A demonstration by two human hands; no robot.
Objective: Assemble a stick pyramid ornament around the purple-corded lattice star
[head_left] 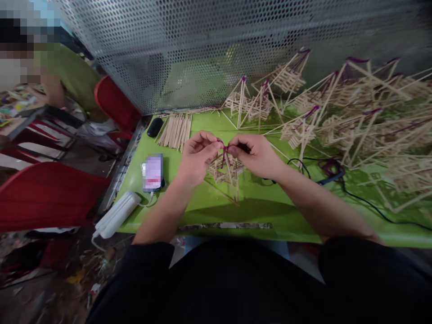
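Note:
Purple string (pixel 226 148) runs between my two hands at the top of a small frame of thin wooden sticks (pixel 225 173). My left hand (pixel 200 155) pinches the string from the left with thumb and fingertips. From the right, my right hand (pixel 249 153) pinches it too, fingers curled in. The stick frame stands on the green table (pixel 202 209) below my fingers, its stacked sticks partly covered by my hands. A short purple end hangs down in front of it. The knot itself is too small to make out.
Several finished-looking stick frames with purple string (pixel 364 99) crowd the right side. Loose sticks (pixel 175 130), a black case (pixel 155 127), a phone (pixel 153 173) and a white power bank (pixel 116 213) lie left. A black cable (pixel 371 211) crosses right. A person (pixel 74 76) sits beyond red chairs (pixel 43 193).

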